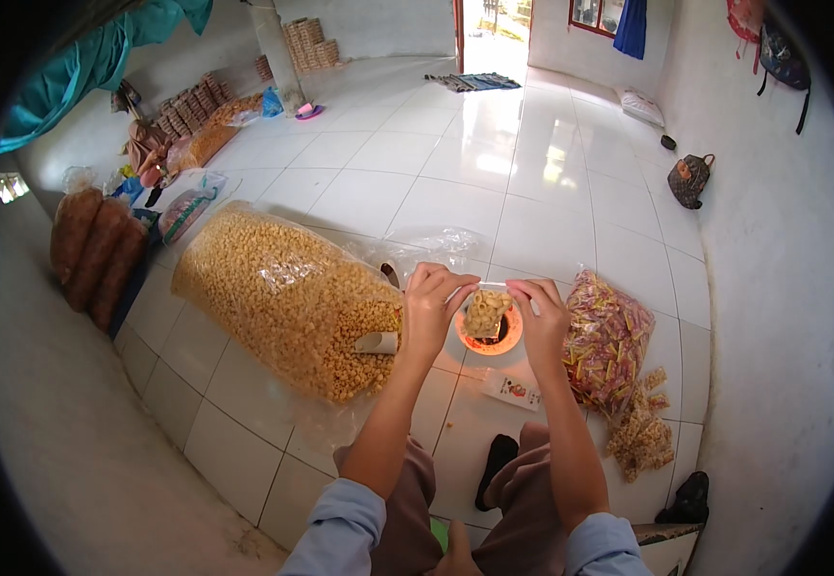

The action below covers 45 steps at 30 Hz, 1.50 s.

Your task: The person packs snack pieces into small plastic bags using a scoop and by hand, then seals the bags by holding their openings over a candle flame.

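- At the left edge of the frame, I see 3 tall brown-filled sacks (100, 252) leaning together.
- Left of centre, a big clear bag of yellow puffed snack (273, 278) lies on its side, a white scoop (376, 343) at its near end.
- At centre, the left hand (426, 305) has its thumb and fingers closed on the left end of the small packet's top edge.
- Between the 2 hands hangs the small packet (486, 315), top edge running crosswise, filled body below the grip. It looks only slightly taller than wide, and neither hand is clearly nearer.
- Behind it in view sits the orange-rimmed bowl (505, 347); I can't tell the gap.
- Just right, the right hand (543, 317) pinches the other end of that edge.
- Right of centre stands a bulging bag of wrapped packets (609, 336), loose packets (642, 444) beside it.
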Available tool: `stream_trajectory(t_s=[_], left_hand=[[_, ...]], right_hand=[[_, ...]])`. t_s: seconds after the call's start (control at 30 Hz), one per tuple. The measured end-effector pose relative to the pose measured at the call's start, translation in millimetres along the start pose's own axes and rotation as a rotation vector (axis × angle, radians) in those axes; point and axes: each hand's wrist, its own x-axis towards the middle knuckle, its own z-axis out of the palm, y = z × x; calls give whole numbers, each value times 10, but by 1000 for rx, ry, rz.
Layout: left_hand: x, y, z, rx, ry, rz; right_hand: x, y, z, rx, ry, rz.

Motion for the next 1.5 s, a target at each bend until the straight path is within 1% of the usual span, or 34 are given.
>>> stream_trajectory(t_s=[0.07,0.13,0.2,0.27,0.3,0.33,0.37,0.4,0.47,0.5,0.57,0.6,0.67,0.7,0.77,0.87,0.93,1.0,1.03,1.07,1.1,1.13,1.2,1.23,1.3,1.37,1.43,1.47,1.5], left_hand=[[-14,-45,20,39,16,65],[-19,-56,20,46,5,76],[-30,-73,18,52,-7,89],[-57,-96,-1,72,-131,48],[-70,-103,-12,72,-129,48],[-83,-108,-23,65,-172,-12],[-86,-112,-27,59,-216,-72],[-80,-112,-20,59,-214,-70],[-77,-102,2,-109,-135,-116],[-59,-76,8,-107,-135,-116],[-19,-27,15,-273,-150,-130],[-15,-43,22,-273,-151,-131],[-23,-92,47,-244,-336,-62],[-33,-101,52,-244,-336,-63],[-60,-113,59,-253,-352,-172],[-62,-95,29,-329,-360,-226],[-87,-159,66,-344,-343,-215],[-94,-169,89,-361,-328,-202],[-96,-138,95,-436,-337,-326],[-124,-89,87,-511,-344,-451],[-163,-74,102,-515,-344,-447],[-184,-79,128,-548,-311,-441],[-163,-44,118,-582,-267,-411],[-175,5,93,-538,-280,-406],[-211,124,45,-498,-290,-392],[-225,258,-8,-472,-308,-431],[-241,313,7,-473,-306,-418],[-233,335,30,-473,-304,-422],[-239,311,75,-487,-313,-419]], right_hand=[[-16,33,13,-18,-4,-20],[-14,19,10,-35,-7,-40],[-5,-18,-11,-136,-20,-85],[2,-34,-28,-173,-33,-100],[7,-36,-34,-208,-47,-115],[3,-12,-34,-208,-46,-117],[-5,33,-29,-185,-96,-110],[-4,59,-26,-163,-146,-102],[-4,89,-20,-144,-153,-100],[-2,92,-16,-127,-161,-97],[0,69,-8,-111,-185,-103],[0,55,-4,-97,-207,-109],[-3,33,8,-77,-218,-106],[-4,27,11,-57,-228,-103],[-6,40,-2,-68,-229,-105],[15,59,-39,-79,-237,-103],[29,77,-58,-80,-244,-97],[21,110,-62,-74,-281,-41],[9,114,-63,-75,-279,-36],[-1,113,-60,87,-275,105],[-9,104,-61,248,-269,239],[-28,72,-75,243,-265,224],[-66,0,-106,545,-306,515],[-103,4,-138,513,-328,564],[-160,-33,-228,517,-316,568],[-198,-121,-320,526,-299,576],[-194,-192,-388,667,-231,720],[-197,-181,-410,668,-219,705],[-219,-128,-415,717,-199,735]])
